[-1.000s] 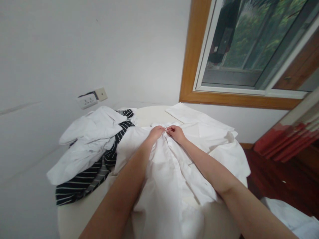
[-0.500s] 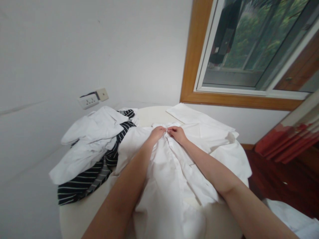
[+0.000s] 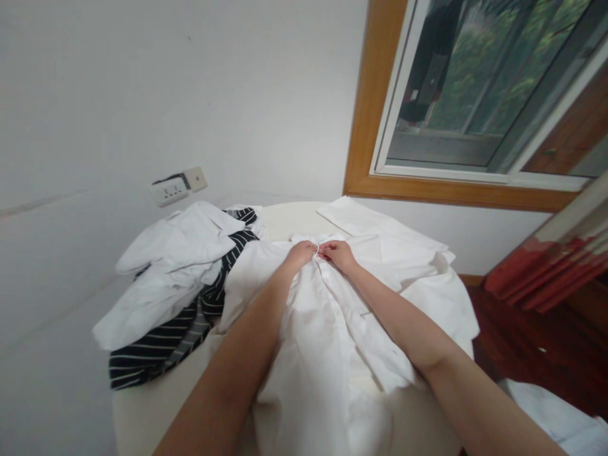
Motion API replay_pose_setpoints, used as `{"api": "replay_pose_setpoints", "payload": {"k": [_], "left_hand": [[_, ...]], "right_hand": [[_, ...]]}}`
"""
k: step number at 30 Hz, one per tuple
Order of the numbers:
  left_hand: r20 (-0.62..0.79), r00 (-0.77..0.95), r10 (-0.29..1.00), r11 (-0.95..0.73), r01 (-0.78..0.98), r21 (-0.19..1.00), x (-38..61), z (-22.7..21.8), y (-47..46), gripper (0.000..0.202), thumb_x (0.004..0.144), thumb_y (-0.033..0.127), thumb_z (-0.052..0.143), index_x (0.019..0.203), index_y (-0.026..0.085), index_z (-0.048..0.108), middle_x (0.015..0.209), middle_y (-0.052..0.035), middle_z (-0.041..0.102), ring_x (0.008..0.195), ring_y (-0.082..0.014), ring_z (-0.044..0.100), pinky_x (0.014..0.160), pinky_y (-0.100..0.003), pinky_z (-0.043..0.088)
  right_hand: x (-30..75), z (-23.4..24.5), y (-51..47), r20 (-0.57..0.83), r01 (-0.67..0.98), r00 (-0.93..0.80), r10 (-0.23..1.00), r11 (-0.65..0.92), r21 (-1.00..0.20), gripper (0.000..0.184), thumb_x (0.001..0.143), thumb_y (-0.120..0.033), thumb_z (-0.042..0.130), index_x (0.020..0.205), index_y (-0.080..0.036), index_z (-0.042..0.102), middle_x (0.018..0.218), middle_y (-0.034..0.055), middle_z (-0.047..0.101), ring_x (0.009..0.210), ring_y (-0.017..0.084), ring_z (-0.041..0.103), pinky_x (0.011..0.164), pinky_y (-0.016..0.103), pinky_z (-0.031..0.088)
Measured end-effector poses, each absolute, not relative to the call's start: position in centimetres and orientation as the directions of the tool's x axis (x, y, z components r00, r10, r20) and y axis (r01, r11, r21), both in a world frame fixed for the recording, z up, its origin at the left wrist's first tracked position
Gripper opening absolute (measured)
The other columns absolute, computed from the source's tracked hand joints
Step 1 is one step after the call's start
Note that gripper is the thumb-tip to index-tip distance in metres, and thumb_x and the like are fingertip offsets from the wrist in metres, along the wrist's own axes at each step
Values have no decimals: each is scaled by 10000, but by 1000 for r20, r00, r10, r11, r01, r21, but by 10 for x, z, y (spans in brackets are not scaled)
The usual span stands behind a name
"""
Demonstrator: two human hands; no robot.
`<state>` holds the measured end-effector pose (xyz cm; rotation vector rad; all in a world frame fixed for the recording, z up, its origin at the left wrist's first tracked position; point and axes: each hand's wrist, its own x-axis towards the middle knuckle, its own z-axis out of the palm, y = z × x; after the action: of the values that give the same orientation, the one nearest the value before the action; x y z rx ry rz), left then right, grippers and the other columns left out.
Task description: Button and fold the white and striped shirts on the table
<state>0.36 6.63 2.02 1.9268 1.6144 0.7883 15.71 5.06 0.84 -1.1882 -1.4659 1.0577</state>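
A white shirt lies spread over a round cream table, its front opening running toward me. At its top, near the collar, my left hand is closed, thumb and fingers pinching the shirt's edge. Close beside it, my right hand is also closed in a pinch on the shirt's fabric. The fingertips of both hands almost meet there. Whether a button sits between them is too small to make out. One sleeve spreads to the right, under and beyond my right forearm.
Left on the table lies a heap of white cloth over black-and-white striped fabric. The wall behind carries a socket. A wood-framed window is at upper right, with a red-and-cream curtain beside it. More white cloth shows at lower right.
Both hands stay at the same spot on the shirt, with only slight movement of the right fingers. The shirt and the heap lie as before.
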Motion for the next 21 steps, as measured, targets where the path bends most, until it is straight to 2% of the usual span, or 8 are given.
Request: {"api": "replay_pose_setpoints", "payload": {"k": [8,11,17,21], "left_hand": [[97,111,989,-147,697,702,3,18,68,228,796,273,485,774,158,681,778,-42,686,752,-162,611,702,-249,462],[103,112,988,-152,700,698,2,19,66,243,806,302,483,786,160,678,795,-39,689,750,-160,608,694,-247,456],[106,127,986,-165,716,678,2,22,62,261,820,321,477,782,161,680,785,-36,691,753,-158,605,666,-238,432],[96,132,987,-162,730,664,3,26,60,243,808,305,495,774,158,686,789,-45,693,741,-161,606,643,-241,419]], "right_hand": [[157,8,48,204,251,-87,975,220,-943,179,731,-264,623,828,-183,750,719,6,718,630,134,622,630,239,496],[157,7,50,199,215,-101,975,216,-952,178,735,-242,611,832,-175,743,709,2,711,610,121,609,618,230,490],[156,11,52,86,106,-115,990,98,-990,127,727,-155,585,753,-158,709,661,-1,685,581,106,594,617,228,497],[156,13,51,97,108,-126,987,111,-988,118,727,-150,581,743,-156,698,650,-2,676,581,103,586,613,225,491]]}}
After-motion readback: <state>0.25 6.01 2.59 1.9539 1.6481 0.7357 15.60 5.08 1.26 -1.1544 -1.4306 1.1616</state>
